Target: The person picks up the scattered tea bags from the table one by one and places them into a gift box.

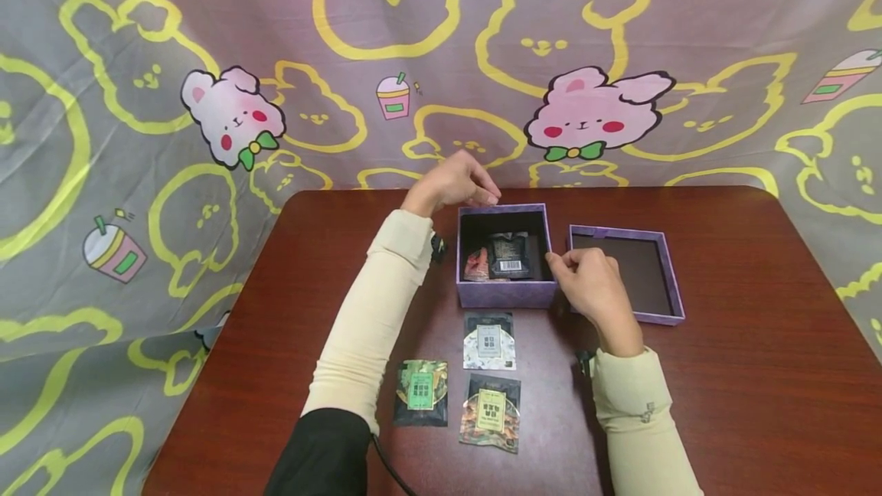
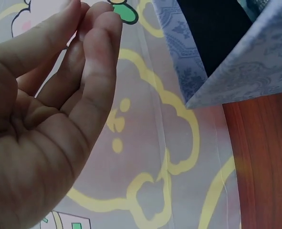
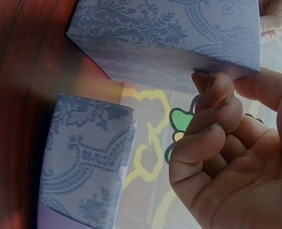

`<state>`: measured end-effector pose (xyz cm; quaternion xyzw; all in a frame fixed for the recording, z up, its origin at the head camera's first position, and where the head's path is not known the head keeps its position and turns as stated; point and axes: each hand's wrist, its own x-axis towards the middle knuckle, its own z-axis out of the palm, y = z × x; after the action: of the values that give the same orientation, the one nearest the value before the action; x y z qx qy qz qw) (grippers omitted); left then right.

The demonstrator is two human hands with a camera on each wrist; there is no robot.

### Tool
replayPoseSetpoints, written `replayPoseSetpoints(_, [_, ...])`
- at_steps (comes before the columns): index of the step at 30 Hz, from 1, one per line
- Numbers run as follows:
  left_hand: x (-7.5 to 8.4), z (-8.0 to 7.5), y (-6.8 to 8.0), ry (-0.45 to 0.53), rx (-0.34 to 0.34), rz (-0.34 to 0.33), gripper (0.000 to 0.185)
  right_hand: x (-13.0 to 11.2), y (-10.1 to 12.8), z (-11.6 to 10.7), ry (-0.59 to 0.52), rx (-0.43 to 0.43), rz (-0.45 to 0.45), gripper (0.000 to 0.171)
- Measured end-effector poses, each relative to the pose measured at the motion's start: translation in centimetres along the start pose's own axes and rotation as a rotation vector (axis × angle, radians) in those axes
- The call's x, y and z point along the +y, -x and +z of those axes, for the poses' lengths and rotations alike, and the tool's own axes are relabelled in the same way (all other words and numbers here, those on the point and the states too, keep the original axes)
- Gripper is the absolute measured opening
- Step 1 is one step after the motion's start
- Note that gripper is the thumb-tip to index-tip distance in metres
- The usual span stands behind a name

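Observation:
A lidless purple patterned box [image 1: 506, 295] stands on the table, holding a black sachet [image 1: 510, 247] with a barcode label and a pink-red packet [image 1: 476, 263]. My left hand [image 1: 455, 181] hovers by the box's far left corner. In the left wrist view, its loosely bent fingers [image 2: 100, 62] hold nothing and are apart from the box. At the right wall, my right hand [image 1: 594, 285] has its thumb at the rim and its curled fingers [image 3: 212, 90] against the outer side, gripping the box edge. The thumb tip is partly hidden.
The matching purple lid [image 1: 678, 282] lies inside up, right of the box. In front are a white-silver sachet [image 1: 489, 341], a green sachet [image 1: 420, 393] and an orange-brown sachet [image 1: 490, 412]. A patterned curtain [image 1: 468, 37] hangs behind the table [image 1: 744, 373].

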<state>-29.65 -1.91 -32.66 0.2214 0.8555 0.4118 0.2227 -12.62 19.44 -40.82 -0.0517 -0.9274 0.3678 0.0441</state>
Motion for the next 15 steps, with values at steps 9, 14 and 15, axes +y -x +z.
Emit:
replayPoseSetpoints(9, [-1.0,-1.1,0.8,0.038,0.021,-0.011,0.011,-0.2,0.0,-0.1,0.004,-0.009,0.011,0.038])
replayPoseSetpoints(14, [-1.7,-1.7,1.4,0.050,0.033,-0.033,0.009,-0.2,0.0,-0.1,0.006,-0.008,0.000,0.037])
replayPoseSetpoints(15, [-1.9,-1.8,1.5,0.051,0.037,-0.038,0.009,-0.2,0.0,-0.1,0.007,-0.006,-0.002,0.037])
